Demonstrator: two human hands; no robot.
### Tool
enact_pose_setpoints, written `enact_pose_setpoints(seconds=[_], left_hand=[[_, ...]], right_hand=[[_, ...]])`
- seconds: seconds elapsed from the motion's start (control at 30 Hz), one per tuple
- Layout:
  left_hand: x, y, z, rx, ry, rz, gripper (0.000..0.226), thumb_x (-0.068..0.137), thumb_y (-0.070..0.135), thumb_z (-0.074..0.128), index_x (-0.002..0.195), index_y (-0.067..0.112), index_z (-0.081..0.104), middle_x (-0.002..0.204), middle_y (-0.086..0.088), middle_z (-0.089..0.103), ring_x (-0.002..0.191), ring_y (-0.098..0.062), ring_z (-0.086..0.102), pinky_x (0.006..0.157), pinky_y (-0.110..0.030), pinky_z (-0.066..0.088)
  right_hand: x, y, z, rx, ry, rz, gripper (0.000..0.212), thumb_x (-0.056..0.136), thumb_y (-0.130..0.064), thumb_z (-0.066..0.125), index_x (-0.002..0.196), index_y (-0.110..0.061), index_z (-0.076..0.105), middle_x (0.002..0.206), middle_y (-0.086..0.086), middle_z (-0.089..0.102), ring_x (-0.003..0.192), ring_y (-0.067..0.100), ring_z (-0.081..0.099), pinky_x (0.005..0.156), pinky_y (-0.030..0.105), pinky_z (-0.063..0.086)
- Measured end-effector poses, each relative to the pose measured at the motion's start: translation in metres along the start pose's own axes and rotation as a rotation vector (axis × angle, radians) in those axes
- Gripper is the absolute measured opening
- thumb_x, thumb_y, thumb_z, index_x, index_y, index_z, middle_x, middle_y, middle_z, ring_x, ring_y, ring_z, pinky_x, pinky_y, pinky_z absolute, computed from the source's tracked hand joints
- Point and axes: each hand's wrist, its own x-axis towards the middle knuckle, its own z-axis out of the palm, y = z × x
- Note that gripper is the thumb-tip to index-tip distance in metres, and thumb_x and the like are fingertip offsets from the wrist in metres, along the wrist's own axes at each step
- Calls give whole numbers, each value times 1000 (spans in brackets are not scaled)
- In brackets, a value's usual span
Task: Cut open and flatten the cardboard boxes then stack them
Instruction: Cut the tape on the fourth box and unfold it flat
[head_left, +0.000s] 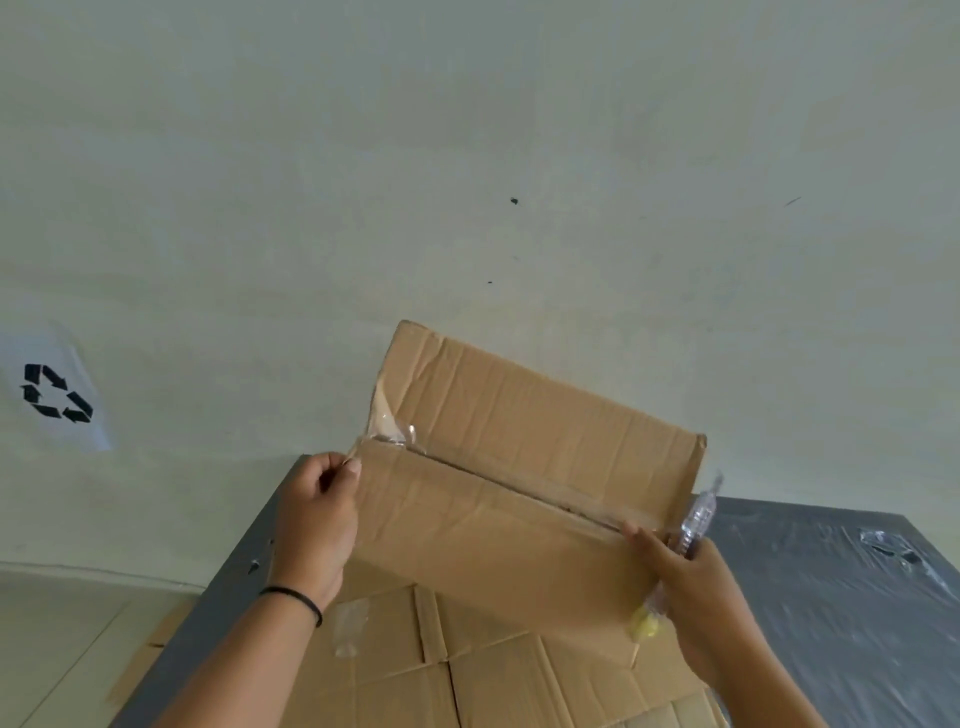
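Item: creased brown cardboard box (519, 467), held above flattened brown cardboard sheets (467, 665).
Left hand (317, 525): pinching clear tape end (387, 431).
Right hand (691, 587): gripping clear-handled cutter (696, 519).
Advice: peel tape steadily along seam.

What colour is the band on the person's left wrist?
Black. The thin band circles the wrist below the left hand, seen best in the head view.

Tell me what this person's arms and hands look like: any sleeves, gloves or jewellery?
Both forearms are bare as far as the picture shows, with no sleeves in sight. Both hands are bare too, without gloves. The left hand has a thin black band around its wrist, like a hair tie or cord bracelet. The right hand shows no ring, watch or band.
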Motion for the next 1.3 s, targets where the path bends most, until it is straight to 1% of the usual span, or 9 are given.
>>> enact_pose_setpoints(seconds=[0.13, 0.27, 0.43, 0.57, 0.73, 0.8, 0.9, 1.17, 1.3], left_hand=[[-6, -51, -11, -9, 7, -147, 16, 96, 25, 52, 82, 19, 54, 73, -3, 53, 68, -22, 47, 60, -33, 37], [-16, -88, -19, -172, -168, -494, 7, 95, 12, 51, 101, 10, 56, 105, -13, 61, 100, -33, 57, 88, -47, 42], [-24, -100, -20, -191, -408, -771, 64, 91, 27, 61, 143, 13, 28, 147, -3, 40, 136, -26, 35, 112, -58, 15], [-20, -75, -17, 69, -117, -361, 89, 82, 61, 56, 151, 24, 13, 156, 0, 24, 142, -23, 26, 114, -49, 24], [2, -5, -19, -25, -27, 115, 42, 98, 50, 33, 130, 29, 48, 130, 8, 52, 121, 4, 45, 104, -22, 33], [8, 17, -24, -46, -47, 104, 23, 99, 50, 31, 103, 39, 51, 99, 25, 53, 91, 18, 49, 82, -7, 36], [14, 22, -28, -58, -15, -63, 29, 92, 55, 46, 96, 28, 55, 85, 14, 55, 78, -3, 53, 64, -22, 38], [0, 20, -27, -62, -14, -119, 29, 91, 38, 57, 114, 20, 54, 94, 8, 58, 80, -8, 55, 67, -27, 44], [-3, 15, -30, 324, 120, 620, 25, 90, 23, 62, 109, 7, 61, 110, -4, 59, 104, -16, 53, 92, -33, 44]], right_hand=[[14, -12, 3, -276, 73, -126, 48, 68, -41, 79, 103, -13, 61, 93, 8, 70, 88, 25, 67, 81, 50, 56], [12, -55, 24, -542, 160, -383, 26, 79, -25, 74, 85, -17, 51, 79, 2, 58, 72, 21, 55, 61, 35, 45], [-1, -80, 67, -1018, 76, -671, 30, 82, -30, 68, 80, -24, 39, 79, -6, 52, 75, 25, 51, 64, 34, 34], [-9, -80, 105, -1173, -86, -877, 20, 86, -32, 60, 98, -22, 48, 95, -2, 59, 95, 23, 56, 76, 35, 38], [-18, -86, 114, -942, -192, -735, 36, 78, -43, 71, 87, -17, 47, 78, -6, 50, 67, 11, 47, 56, 26, 36], [-16, -79, 106, -851, -27, -663, 41, 76, -46, 72, 88, -15, 49, 82, -4, 48, 69, 12, 45, 59, 27, 36], [-13, -63, 100, -610, -13, -358, 42, 77, -49, 71, 85, -17, 46, 79, -2, 45, 65, 12, 41, 58, 25, 35], [-4, -74, 95, -518, -2, -323, 55, 66, -54, 78, 85, -13, 48, 79, 8, 53, 69, 25, 53, 64, 43, 51], [-6, -68, 87, -593, 17, -278, 59, 63, -60, 75, 82, -12, 46, 76, 8, 51, 66, 24, 51, 63, 45, 52]])
